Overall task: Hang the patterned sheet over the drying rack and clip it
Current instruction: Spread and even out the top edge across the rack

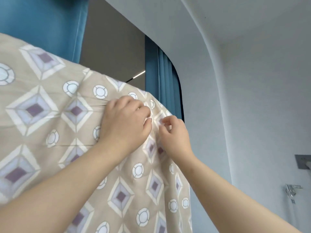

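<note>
Far left, up high, a blue curtain [42,22] hangs behind everything. In front of it comes the patterned sheet [50,115], beige with pale diamonds and white rings. It's draped over a high edge that slopes down to the right, and it falls toward you in a broad sheet. Whatever carries it is hidden under the cloth.

Now your left hand [124,121]: it's up near the sheet's top edge, knuckles toward you and fingers curled in. It's gripping a bunched fold, and creases pull leftward from that fist across the fabric.

Just beside it, nearly touching, is your right hand [175,135]. Thumb and forefinger are pinched together right at the sheet, with the other fingers curled loosely behind. There's something small and pale between those fingertips, but it's too blurred to say whether it's a clip or just a tuck of cloth. So both grips sit together near the sheet's upper right corner. Most of the fabric spreads left and below your forearms, and its right edge drops straight down under your right wrist.

Past that edge, a second blue curtain panel [161,81] hangs. Beyond it is the pale wall [260,98], and low at the far right there's a metal door handle [292,189].
</note>
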Available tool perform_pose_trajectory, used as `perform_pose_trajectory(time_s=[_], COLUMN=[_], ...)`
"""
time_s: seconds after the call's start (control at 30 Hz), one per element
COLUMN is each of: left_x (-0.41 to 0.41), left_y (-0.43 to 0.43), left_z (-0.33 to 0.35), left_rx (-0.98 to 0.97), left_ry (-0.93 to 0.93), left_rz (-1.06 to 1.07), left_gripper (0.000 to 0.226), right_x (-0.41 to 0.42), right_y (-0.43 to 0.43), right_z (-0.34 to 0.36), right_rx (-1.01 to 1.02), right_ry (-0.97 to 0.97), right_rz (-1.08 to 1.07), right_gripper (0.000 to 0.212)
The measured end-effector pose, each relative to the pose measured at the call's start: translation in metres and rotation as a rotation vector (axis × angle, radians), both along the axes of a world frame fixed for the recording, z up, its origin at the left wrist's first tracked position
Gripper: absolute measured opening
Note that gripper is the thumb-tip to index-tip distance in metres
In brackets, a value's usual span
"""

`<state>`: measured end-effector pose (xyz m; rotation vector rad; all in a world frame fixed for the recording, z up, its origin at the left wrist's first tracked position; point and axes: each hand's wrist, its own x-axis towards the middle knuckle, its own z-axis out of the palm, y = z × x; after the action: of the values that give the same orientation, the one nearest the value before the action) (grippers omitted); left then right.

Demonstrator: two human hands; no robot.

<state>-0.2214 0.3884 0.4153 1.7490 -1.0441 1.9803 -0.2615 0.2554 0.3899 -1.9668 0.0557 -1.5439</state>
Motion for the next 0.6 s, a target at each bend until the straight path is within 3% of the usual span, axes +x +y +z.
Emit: perform_pose_trajectory(time_s=[0.1, 0.23, 0.3, 0.6], left_x=[0.002, 0.001, 0.001, 0.013], left_y=[-0.011, -0.028, -0.036, -0.041], left_z=[0.025, 0.046, 0.053, 0.066], left_rx=[-0.042, -0.016, -0.008, -0.078], left_ry=[-0.002, 0.192, 0.19, 0.111], left_rz=[0.154, 0.358, 0.452, 0.563], left_gripper=[0.031, 0.034, 0.033, 0.034], right_x=[0.005, 0.012, 0.015, 0.036], right_y=[-0.012, -0.021, -0.024, -0.046], right_z=[0.019, 0.039, 0.044, 0.054], right_rx=[-0.036, -0.112, -0.159, -0.253], right_ry=[-0.028, -0.024, -0.011, 0.149], right_rz=[-0.014, -0.037, -0.044, 0.008], right_gripper=[0.026, 0.036, 0.041, 0.041])
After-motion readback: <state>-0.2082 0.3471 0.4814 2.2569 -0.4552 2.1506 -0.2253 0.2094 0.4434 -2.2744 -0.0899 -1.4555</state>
